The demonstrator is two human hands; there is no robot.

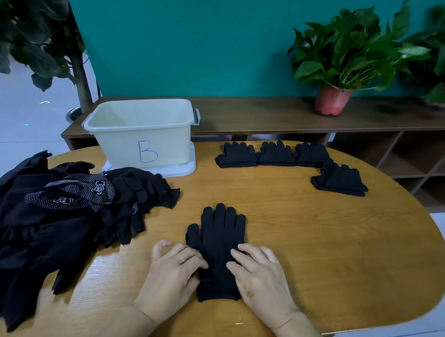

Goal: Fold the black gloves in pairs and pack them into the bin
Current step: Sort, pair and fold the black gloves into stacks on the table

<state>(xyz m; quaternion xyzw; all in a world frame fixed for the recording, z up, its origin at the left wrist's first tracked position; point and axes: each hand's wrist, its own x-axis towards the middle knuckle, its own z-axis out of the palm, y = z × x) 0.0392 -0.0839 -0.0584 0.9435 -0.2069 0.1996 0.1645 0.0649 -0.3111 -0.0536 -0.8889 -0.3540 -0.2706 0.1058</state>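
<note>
Loosely spread, left hand (175, 269) and right hand (262, 276) press one glove (219, 235); unsorted pile (59, 211) lies just left, bin (114, 139) beyond, folded pairs (239, 155) beyond-right.

Table (315, 250), front centre: flat glove (219, 235), fingers pointing away; left hand (172, 276) on its left edge, right hand (262, 281) on its right edge.
Left side: loose heap of gloves (45, 223).
Rear left: bin (143, 138) standing on its lid (180, 170), just behind the heap.
Rear right: three folded pairs (276, 155) in a row; fourth pair (340, 181) before the rightmost.
Behind table: shelf unit (257, 113), potted plant (333, 99) on top, to the right.
</note>
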